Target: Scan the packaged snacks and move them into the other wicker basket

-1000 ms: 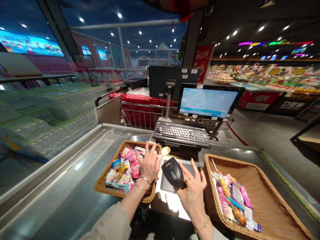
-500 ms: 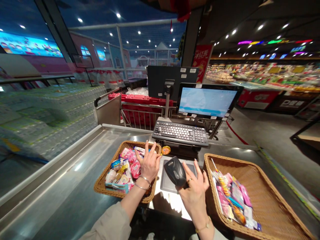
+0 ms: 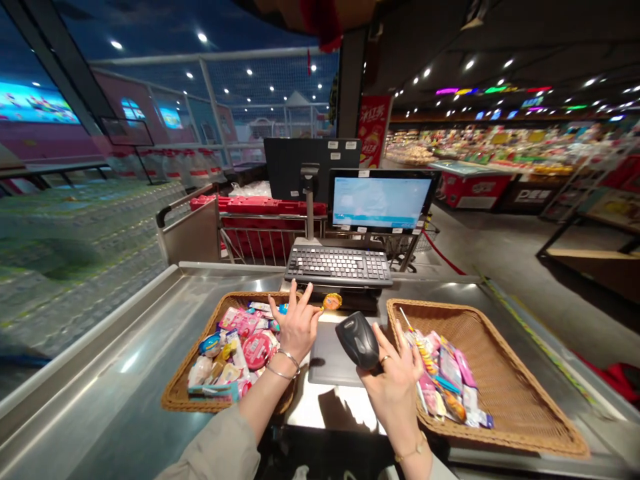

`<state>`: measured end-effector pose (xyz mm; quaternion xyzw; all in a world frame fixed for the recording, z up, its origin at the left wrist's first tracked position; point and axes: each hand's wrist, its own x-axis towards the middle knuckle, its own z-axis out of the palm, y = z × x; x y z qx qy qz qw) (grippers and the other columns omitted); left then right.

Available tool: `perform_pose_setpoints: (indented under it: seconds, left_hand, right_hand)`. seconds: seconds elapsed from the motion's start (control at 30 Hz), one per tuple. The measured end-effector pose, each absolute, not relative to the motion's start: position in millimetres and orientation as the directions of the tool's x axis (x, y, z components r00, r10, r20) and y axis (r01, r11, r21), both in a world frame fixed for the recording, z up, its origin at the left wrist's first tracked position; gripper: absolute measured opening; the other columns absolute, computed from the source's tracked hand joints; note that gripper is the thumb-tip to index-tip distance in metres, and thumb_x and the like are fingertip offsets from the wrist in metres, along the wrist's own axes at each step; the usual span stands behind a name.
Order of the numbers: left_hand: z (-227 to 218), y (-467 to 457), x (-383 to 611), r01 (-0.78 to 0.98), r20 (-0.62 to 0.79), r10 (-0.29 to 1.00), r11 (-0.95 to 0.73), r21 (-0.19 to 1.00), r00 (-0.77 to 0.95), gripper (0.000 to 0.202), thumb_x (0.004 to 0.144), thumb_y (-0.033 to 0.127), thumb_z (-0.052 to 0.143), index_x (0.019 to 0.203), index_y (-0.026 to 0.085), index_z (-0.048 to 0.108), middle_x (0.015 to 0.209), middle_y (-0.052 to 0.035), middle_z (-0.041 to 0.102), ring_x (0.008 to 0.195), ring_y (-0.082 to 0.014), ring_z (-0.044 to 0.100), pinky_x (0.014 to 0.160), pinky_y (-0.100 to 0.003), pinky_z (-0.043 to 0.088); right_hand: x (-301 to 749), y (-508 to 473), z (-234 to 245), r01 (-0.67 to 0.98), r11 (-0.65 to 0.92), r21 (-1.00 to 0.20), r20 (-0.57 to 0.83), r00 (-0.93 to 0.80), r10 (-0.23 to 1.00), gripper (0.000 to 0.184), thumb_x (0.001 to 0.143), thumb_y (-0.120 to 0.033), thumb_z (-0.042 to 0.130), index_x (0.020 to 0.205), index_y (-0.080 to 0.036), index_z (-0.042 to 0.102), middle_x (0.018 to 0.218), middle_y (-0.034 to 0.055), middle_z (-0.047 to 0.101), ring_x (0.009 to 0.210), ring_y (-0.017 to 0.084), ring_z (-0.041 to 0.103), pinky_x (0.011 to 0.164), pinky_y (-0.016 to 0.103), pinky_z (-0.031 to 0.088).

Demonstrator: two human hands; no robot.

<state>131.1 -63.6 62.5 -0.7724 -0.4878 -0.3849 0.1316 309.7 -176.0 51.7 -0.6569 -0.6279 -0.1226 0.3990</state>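
Observation:
Between thumb and index finger, my left hand (image 3: 299, 327) pinches a small candy in a gold and orange wrapper (image 3: 332, 302); its other fingers stick up. That hand is above the right side of a wicker basket (image 3: 175, 393) full of small packaged sweets, including a round pink container (image 3: 258, 350). My right hand (image 3: 395, 373) is closed around a black barcode scanner (image 3: 357, 340), whose head points up and left toward the candy. Its grip is mostly hidden by the hand. Close on the right, a second wicker basket (image 3: 520, 373) holds several wrapped sweets (image 3: 450, 373) along its left side.
Behind my hands stand a black keyboard (image 3: 338, 263) and a lit monitor (image 3: 381, 201). A grey pad (image 3: 330, 363) is set in the metal counter (image 3: 125, 353) between the baskets. Beyond it are a red-loaded cart (image 3: 260, 227) and stacked bottle packs (image 3: 75, 240).
The view has turned right, so baskets and monitor appear farther left. Both hands have moved rightward relative to the counter, still holding the candy and the scanner.

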Motion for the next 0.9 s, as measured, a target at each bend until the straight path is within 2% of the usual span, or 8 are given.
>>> perform_pose_setpoints:
  seconds: [0.43, 0.6, 0.7, 0.9]
  left_hand:
    - [67, -58, 182, 0.782, 0.707, 0.605, -0.612, 0.120, 0.365, 0.016, 0.091, 0.030, 0.054, 0.081, 0.025, 0.066, 0.140, -0.0012, 0.055, 0.144, -0.0334, 0.028, 0.112, -0.072, -0.005]
    - [68, -57, 206, 0.733, 0.696, 0.583, -0.669, 0.119, 0.419, 0.018, 0.091, 0.031, 0.053, 0.081, 0.025, 0.067, 0.139, -0.0028, 0.057, 0.143, -0.0348, 0.030, 0.111, -0.074, -0.003]
    - [68, -55, 221, 0.707, 0.692, 0.565, -0.698, 0.111, 0.450, 0.018, 0.092, 0.032, 0.053, 0.082, 0.025, 0.066, 0.140, -0.0012, 0.056, 0.144, -0.0334, 0.029, 0.112, -0.073, -0.003]
    - [66, -53, 251, 0.640, 0.671, 0.509, -0.766, 0.066, 0.540, 0.018, 0.092, 0.030, 0.053, 0.082, 0.025, 0.066, 0.140, -0.0024, 0.055, 0.143, -0.0329, 0.030, 0.111, -0.074, -0.005]
  right_hand:
    - [346, -196, 51, 0.932, -0.055, -0.359, 0.684, 0.303, 0.664, 0.035, 0.077, -0.026, 0.057, 0.111, -0.026, 0.065, 0.124, 0.0036, 0.066, 0.137, 0.032, 0.036, 0.110, 0.057, 0.019]
    - [365, -206, 49, 0.920, -0.133, -0.369, 0.692, 0.368, 0.621, 0.041, 0.081, -0.032, 0.057, 0.121, -0.023, 0.061, 0.127, 0.0079, 0.064, 0.134, 0.032, 0.040, 0.109, 0.055, 0.022]
    - [377, -212, 48, 0.915, -0.163, -0.370, 0.696, 0.389, 0.603, 0.044, 0.081, -0.036, 0.058, 0.124, -0.023, 0.059, 0.128, 0.0069, 0.063, 0.136, 0.032, 0.038, 0.108, 0.053, 0.023]
    - [400, -222, 39, 0.875, -0.269, -0.403, 0.674, 0.483, 0.560, 0.043, 0.083, -0.045, 0.057, 0.119, -0.022, 0.062, 0.123, 0.0084, 0.066, 0.135, 0.032, 0.039, 0.109, 0.054, 0.019]
